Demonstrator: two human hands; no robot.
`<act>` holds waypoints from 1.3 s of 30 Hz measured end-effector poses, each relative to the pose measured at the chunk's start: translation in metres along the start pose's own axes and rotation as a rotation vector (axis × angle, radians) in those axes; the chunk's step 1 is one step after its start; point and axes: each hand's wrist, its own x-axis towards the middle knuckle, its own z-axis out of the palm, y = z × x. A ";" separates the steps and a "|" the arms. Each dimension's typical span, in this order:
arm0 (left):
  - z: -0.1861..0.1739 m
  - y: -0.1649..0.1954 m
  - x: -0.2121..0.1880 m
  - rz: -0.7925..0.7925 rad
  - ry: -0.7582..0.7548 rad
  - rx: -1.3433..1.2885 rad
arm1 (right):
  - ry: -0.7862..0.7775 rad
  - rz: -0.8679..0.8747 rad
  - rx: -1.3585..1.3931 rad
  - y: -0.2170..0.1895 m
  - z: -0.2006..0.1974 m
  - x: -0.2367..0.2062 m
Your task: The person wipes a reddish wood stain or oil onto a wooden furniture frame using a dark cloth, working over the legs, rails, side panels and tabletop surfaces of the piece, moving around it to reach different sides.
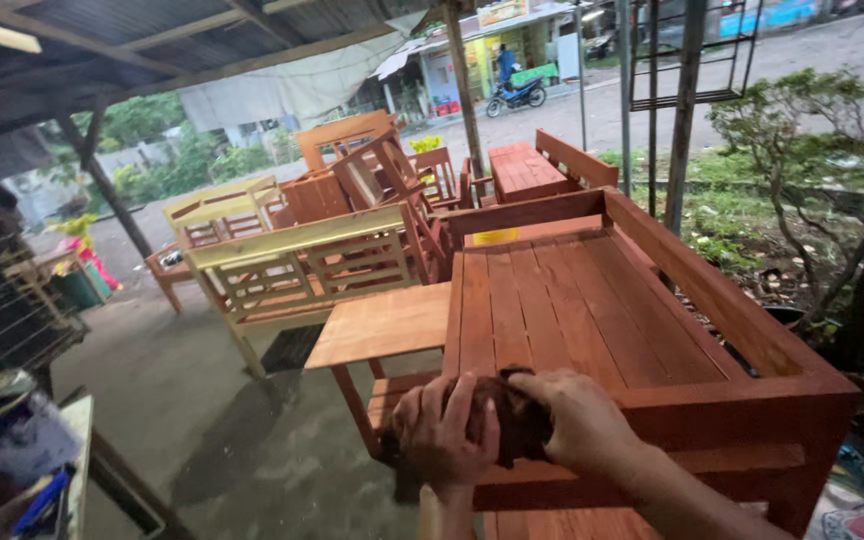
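Both my hands hold a dark brown rag low in the middle of the view. My left hand grips its left part with fingers curled. My right hand closes over its right part. The rag is bunched between them, just above the near edge of a red-brown wooden bench with a slatted seat and a raised side rail on the right.
A small reddish wooden table stands left of the bench. Behind are a pale unpainted bench and several stacked red-brown chairs. Wet concrete floor spreads at left. Shrubs grow at right; a shelf with clutter sits bottom left.
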 end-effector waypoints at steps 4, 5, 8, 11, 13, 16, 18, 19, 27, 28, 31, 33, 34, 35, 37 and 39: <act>0.000 -0.027 0.005 0.020 0.004 -0.001 | 0.042 -0.041 -0.031 -0.014 0.013 0.010; 0.004 -0.039 0.014 0.024 0.009 -0.013 | 0.079 -0.087 -0.039 -0.018 0.015 0.018; 0.002 -0.068 0.022 0.019 -0.002 -0.052 | -0.030 0.089 -0.029 -0.039 0.027 0.042; 0.004 -0.103 0.037 0.038 0.029 -0.080 | 0.106 -0.025 0.002 -0.064 0.041 0.062; -0.002 -0.127 0.040 0.054 0.005 -0.077 | 0.083 0.030 -0.042 -0.083 0.053 0.074; -0.004 -0.165 0.048 0.048 0.045 -0.159 | 0.075 0.051 -0.084 -0.115 0.072 0.094; -0.009 -0.190 0.051 0.034 0.041 -0.160 | 0.071 0.055 -0.099 -0.139 0.085 0.106; -0.012 -0.204 0.052 0.028 0.037 -0.158 | 0.064 0.063 -0.103 -0.151 0.092 0.111; -0.050 -0.310 0.041 -0.088 0.016 -0.152 | 0.001 0.111 -0.116 -0.244 0.179 0.141; -0.059 -0.321 0.036 -0.152 -0.001 -0.138 | 0.011 0.086 -0.120 -0.255 0.193 0.141; -0.090 -0.355 0.024 -0.224 -0.011 -0.150 | -0.041 0.081 -0.046 -0.293 0.236 0.139; -0.105 -0.372 0.021 -0.246 0.003 -0.103 | -0.014 0.076 -0.037 -0.313 0.257 0.141; -0.110 -0.377 0.020 -0.256 0.012 -0.083 | 0.041 0.057 -0.068 -0.318 0.262 0.145; -0.111 -0.380 0.020 -0.284 0.012 -0.110 | 0.097 0.039 -0.099 -0.322 0.266 0.145; -0.106 -0.379 0.019 -0.349 0.005 -0.173 | -0.013 0.155 -0.059 -0.324 0.266 0.146; -0.097 -0.374 0.017 -0.403 0.062 -0.211 | -0.030 0.208 -0.025 -0.320 0.257 0.147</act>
